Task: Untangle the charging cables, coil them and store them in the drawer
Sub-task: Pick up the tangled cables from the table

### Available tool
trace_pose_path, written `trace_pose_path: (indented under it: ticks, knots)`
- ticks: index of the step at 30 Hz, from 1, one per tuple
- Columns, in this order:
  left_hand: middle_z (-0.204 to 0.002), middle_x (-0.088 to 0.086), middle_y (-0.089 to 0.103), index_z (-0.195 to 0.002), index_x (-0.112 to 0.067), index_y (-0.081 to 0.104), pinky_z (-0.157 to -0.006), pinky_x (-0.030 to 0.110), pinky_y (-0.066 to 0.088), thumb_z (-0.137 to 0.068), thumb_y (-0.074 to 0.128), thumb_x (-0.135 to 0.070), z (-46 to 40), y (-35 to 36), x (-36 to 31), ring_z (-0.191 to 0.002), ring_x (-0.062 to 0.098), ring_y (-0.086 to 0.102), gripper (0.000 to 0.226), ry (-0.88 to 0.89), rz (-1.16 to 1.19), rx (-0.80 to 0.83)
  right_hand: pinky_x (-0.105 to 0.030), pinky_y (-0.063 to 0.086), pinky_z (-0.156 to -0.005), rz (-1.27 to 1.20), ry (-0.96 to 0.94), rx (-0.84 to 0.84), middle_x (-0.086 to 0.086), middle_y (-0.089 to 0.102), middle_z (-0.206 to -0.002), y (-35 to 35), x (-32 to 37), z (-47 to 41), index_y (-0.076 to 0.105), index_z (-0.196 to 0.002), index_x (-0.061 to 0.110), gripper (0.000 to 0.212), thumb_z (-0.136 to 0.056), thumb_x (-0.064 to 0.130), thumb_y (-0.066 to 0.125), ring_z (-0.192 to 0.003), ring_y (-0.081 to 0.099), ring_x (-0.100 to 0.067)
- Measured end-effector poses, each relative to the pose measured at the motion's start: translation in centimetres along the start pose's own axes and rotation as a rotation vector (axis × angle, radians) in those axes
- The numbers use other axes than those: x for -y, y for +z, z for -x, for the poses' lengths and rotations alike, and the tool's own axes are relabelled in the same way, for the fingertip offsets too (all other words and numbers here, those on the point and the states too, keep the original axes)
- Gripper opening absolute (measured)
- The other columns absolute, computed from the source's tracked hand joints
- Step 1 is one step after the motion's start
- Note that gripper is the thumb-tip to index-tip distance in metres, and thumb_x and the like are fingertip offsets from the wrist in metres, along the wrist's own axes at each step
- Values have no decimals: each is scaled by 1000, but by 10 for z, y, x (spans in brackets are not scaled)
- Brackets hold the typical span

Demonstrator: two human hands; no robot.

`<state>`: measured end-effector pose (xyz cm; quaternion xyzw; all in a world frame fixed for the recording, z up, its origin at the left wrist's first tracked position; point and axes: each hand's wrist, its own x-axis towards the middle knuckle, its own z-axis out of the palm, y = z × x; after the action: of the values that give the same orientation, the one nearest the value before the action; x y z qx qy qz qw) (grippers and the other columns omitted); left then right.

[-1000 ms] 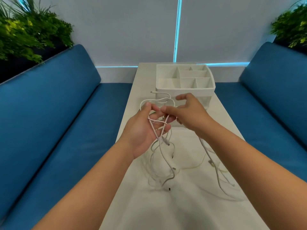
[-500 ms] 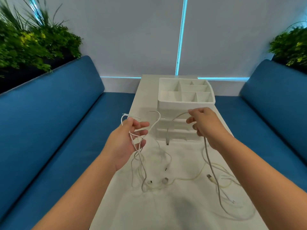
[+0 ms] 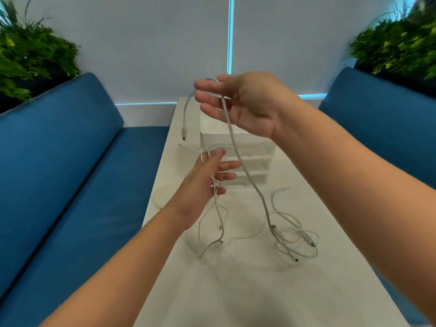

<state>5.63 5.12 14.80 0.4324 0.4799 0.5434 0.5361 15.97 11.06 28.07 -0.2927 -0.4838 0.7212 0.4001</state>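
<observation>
A person's two bare arms reach forward over a long white table (image 3: 236,291) that runs between two blue sofas. A white drawer unit (image 3: 250,161) stands on the table's far half, and it serves here as the landmark.

The right hand (image 3: 245,107) is raised in front of the unit's top. A grey cable (image 3: 238,156) is draped over its fingers (image 3: 207,100), which are only loosely bent; whether thumb and forefinger pinch the cable cannot be told. The cable's short end hangs left of the unit, its plug (image 3: 183,134) dangling free. Its long run drops across the unit's front to the table. The hand is likely held high to draw this cable up and out of the others.

The left hand (image 3: 203,185) is lower, just left of the unit's front. Its fingers are spread, with thin white cables (image 3: 215,192) threaded between them and trailing down; it seems to hold these back as an anchor.

On the table nearer the person than the unit lies a loose tangle (image 3: 295,234), to the right, where the grey cable ends well below the grip. A faint pale coil (image 3: 165,194) lies left of the unit.

The untangling appears to be at an early stage: nothing is coiled by hand yet, and the drawers look closed.
</observation>
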Motion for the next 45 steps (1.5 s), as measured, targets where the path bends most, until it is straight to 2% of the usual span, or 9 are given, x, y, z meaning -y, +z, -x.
trace_pose_path:
  ticks: [3,7,10,19,22,26,30,36,45]
  knots:
    - [-120,-5,71,-130,-29,46,-85,37,44,-77,49,-73,5,19,6,-100,13,64,69,38,-103,98,-34,58,-72,28,-41,-15,-18,62,-98,14,8,-4,49,-84,0,27,-102,-5,29,-74,63,-22]
    - [-105,-9,75,-131,-27,44,-77,28,46,-92,52,-59,12,42,14,-88,7,67,52,112,-234,74,-34,58,-67,94,4,-107,-16,59,-104,18,-7,-18,43,-127,-5,31,-103,1,25,-71,63,-22]
    - [-82,0,75,-121,-19,52,-61,20,46,-105,35,-36,17,45,13,-68,7,63,28,161,-181,-40,-32,55,-67,299,9,-115,-14,60,-101,4,-25,-21,50,-110,1,17,-103,6,35,-70,62,-21]
    - [-63,5,59,-118,-22,56,-61,25,45,-106,31,-37,43,5,24,-60,17,50,32,138,-41,-144,-24,45,-53,774,-10,-187,-6,71,-87,-126,-119,14,57,-105,13,14,-92,17,59,-59,60,-13]
    - [-67,8,61,-120,-21,56,-64,31,44,-105,33,-39,46,-3,28,-61,19,50,34,64,-20,-125,-26,47,-62,966,50,-277,-9,68,-102,-177,-175,11,54,-109,16,24,-87,9,58,-80,65,-22]
    - [-74,13,63,-123,-21,56,-70,36,44,-104,34,-41,48,-9,28,-61,20,51,35,1,-27,-107,-40,32,-110,1522,191,178,2,48,-143,-209,-230,4,41,-143,28,60,-87,17,61,-133,41,-21]
    - [-76,13,63,-124,-22,57,-73,38,47,-104,34,-40,47,-19,28,-61,19,52,35,4,-21,-146,-40,22,-110,1859,189,224,-2,58,-125,-221,-243,-5,58,-128,26,32,-97,24,47,-122,46,-25]
    - [-72,8,63,-125,-18,59,-71,39,40,-105,38,-37,44,-36,36,-58,16,51,34,24,76,-321,-32,48,-85,1550,139,-75,-6,69,-114,-217,-176,-11,72,-112,14,26,-97,28,56,-101,61,-24]
    - [-57,-5,30,-121,-19,60,-52,26,29,-106,41,-35,35,-44,32,-50,11,23,30,62,159,-386,-31,46,-74,1121,30,-483,-5,69,-103,-172,-53,-16,73,-104,9,21,-89,22,68,-92,61,-21]
